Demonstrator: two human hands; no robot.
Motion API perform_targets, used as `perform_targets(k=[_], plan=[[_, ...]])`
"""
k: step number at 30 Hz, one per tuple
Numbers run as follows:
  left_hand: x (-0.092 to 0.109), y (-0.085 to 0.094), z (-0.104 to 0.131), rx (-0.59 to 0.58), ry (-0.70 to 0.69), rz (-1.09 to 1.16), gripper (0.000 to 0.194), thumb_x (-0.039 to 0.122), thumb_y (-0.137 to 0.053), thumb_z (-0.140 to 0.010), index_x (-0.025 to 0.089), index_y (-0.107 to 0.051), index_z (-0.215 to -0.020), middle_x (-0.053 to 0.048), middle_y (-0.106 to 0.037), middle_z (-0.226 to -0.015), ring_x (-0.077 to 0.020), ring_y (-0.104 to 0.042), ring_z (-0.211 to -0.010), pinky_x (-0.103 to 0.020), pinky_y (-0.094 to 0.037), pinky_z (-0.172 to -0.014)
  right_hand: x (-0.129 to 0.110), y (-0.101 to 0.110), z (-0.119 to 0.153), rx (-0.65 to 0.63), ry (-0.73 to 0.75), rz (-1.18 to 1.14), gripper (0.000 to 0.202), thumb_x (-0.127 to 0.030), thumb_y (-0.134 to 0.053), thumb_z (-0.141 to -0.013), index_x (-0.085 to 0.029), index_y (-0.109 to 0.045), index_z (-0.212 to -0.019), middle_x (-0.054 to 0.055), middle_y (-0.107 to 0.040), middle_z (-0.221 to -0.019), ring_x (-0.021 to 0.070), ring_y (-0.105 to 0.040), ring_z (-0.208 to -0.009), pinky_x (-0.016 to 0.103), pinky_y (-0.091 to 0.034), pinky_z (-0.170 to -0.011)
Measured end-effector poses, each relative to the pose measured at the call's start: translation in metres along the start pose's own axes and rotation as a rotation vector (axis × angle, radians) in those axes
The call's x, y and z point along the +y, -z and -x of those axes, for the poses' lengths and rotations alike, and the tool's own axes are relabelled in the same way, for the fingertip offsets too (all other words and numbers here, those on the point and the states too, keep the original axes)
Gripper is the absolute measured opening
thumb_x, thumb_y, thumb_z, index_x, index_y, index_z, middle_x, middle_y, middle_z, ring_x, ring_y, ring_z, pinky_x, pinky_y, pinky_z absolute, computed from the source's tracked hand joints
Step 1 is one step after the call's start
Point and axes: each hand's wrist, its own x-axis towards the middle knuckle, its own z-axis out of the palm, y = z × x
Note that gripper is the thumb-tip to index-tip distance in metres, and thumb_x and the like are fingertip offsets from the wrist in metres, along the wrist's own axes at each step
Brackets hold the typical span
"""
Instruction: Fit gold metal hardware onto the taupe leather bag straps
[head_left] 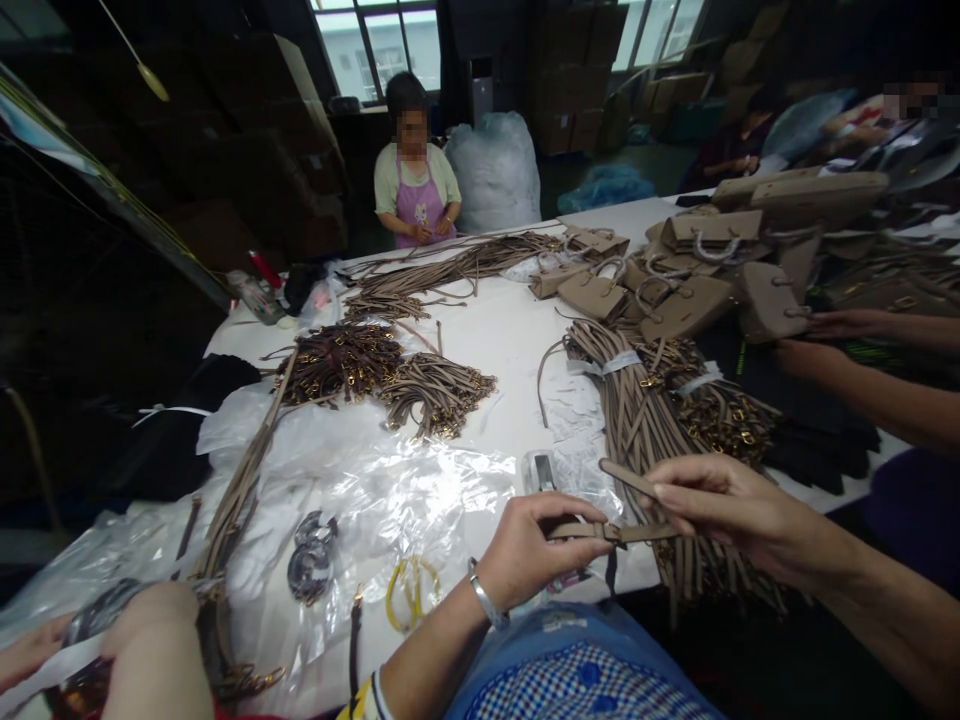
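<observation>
My left hand (525, 550), with a silver bangle at the wrist, pinches a taupe leather strap (646, 533) near its small buckle. The fingers of my right hand (720, 505) are closed on the same strap, and a strap end juts out to the left above them. Just behind my hands lies a thick bundle of similar straps (622, 425), bound with a white wrap. A small grey object (538, 470) sits beyond my left hand, partly hidden. Left of my forearm lies a yellow-handled tool (412, 595), perhaps pliers or scissors.
Taupe handbags (679, 305) are heaped at the back right. Piles of buckled straps (337, 365) and clear plastic sheeting (420, 480) cover the table's left part. Co-workers' arms reach in at left (157, 650) and right (885, 390). Another person (416, 190) stands across the table.
</observation>
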Motion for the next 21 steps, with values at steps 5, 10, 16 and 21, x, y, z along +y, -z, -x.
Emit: perform_targets(k=[5,10,16,21], plan=[[-0.006,-0.002,-0.001,0.068,0.019,0.036,0.025,0.027,-0.079,-0.073,0.016,-0.076,-0.095,-0.008,-0.075,-0.095,-0.0203,-0.069,-0.088,-0.026,-0.052,-0.081,-0.004,0.004,-0.003,-0.092,-0.061,0.216,0.038,-0.048,-0.062,-0.083,-0.015,-0.068,-0.065,0.001,-0.056,-0.055,0.0112,-0.045,-0.052,0.024,-0.031,-0.051],[-0.005,-0.001,-0.003,0.093,0.040,0.041,0.025,0.028,-0.079,-0.072,0.016,-0.077,-0.094,-0.007,-0.075,-0.090,-0.0188,-0.069,-0.083,-0.023,-0.053,-0.075,-0.001,0.005,-0.010,-0.142,-0.102,0.310,0.036,-0.037,-0.057,-0.080,-0.016,-0.060,-0.050,-0.001,-0.051,-0.045,0.0103,-0.044,-0.044,0.024,-0.030,-0.047],[-0.004,0.001,-0.003,0.066,-0.015,0.010,0.026,0.029,-0.081,-0.071,0.018,-0.077,-0.094,-0.007,-0.075,-0.093,-0.0190,-0.069,-0.088,-0.024,-0.052,-0.080,0.000,0.004,-0.018,-0.245,-0.131,0.308,0.037,-0.037,-0.053,-0.080,-0.016,-0.057,-0.048,-0.002,-0.047,-0.043,0.0096,-0.040,-0.043,0.024,-0.027,-0.046],[-0.010,0.001,-0.002,0.046,-0.005,0.012,0.026,0.032,-0.082,-0.069,0.018,-0.078,-0.091,-0.008,-0.075,-0.094,-0.0201,-0.069,-0.088,-0.026,-0.052,-0.081,-0.001,0.002,-0.021,-0.248,-0.085,0.378,0.037,-0.037,-0.052,-0.082,-0.016,-0.056,-0.052,-0.003,-0.044,-0.048,0.0104,-0.038,-0.048,0.025,-0.026,-0.049]])
